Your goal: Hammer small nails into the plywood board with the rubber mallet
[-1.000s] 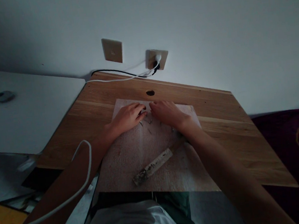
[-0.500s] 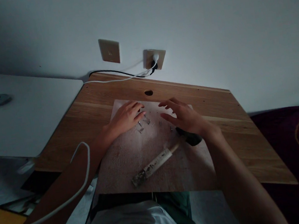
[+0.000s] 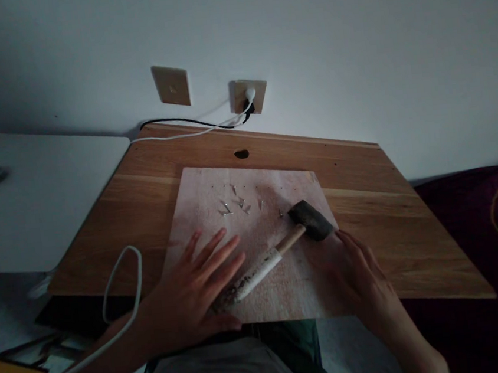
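Note:
A pale wooden board [image 3: 205, 197] lies on a wooden desk [image 3: 357, 199]. Several small nails [image 3: 235, 203] are scattered on the board's far half. A hammer [image 3: 282, 245] with a dark head and a light, stained handle lies diagonally across the board. My left hand [image 3: 193, 293] rests flat on the board's near left part, fingers spread, its fingertips beside the hammer handle's end. My right hand [image 3: 359, 281] lies open on the board's near right corner, fingertips close to the hammer head. Neither hand holds anything.
A white cable [image 3: 121, 289] loops over my left forearm. Two wall plates [image 3: 171, 85] sit above the desk, one with plugs and cables [image 3: 189, 127] running left. A white surface [image 3: 40, 190] adjoins the desk on the left; a dark seat [image 3: 480, 227] stands at the right.
Both hands have drawn back from the nails toward me and now lie flat on the board's near edge. The nails and the hammer head are now uncovered.

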Demonstrator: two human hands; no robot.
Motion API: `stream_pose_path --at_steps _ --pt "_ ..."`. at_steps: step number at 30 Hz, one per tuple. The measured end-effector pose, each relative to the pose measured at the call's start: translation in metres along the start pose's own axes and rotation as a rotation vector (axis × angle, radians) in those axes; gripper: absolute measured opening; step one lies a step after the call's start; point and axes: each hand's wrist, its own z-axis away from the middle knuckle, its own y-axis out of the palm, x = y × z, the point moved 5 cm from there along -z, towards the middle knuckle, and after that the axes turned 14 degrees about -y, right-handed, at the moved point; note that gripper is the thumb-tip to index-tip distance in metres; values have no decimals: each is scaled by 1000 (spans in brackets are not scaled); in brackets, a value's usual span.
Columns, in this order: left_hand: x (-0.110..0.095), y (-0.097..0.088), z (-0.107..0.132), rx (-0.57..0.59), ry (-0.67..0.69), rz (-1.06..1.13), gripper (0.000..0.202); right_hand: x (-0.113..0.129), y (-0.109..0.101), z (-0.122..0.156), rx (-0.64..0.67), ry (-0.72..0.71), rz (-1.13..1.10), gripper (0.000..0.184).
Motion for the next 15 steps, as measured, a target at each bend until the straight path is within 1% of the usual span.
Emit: stream_pose_path --at_steps 1,2,3,5,8,10,13,15 --pt "-7 5 12 23 22 -4 98 3 6 5 21 -19 -13 62" --pt "-11 10 21 43 11 -9 98 6 11 8 30 -35 -22 61" --pt "-11 13 27 47 -13 -6 97 8 14 9 26 -48 -32 60" --pt "-7 18 31 48 -84 21 91 12 16 7 -10 -51 -50 58" --pt "9 20 32 37 -157 52 84 16 18 0 -39 -36 -91 57" --pt "25 20 36 7 -195 18 84 22 22 -6 -35 -38 -127 56" --pt "51 18 53 -75 -258 -88 89 38 34 -21 -31 -68 -186 56" --pt "64 16 69 -126 -296 -124 94 52 46 -35 -49 -86 -213 55"
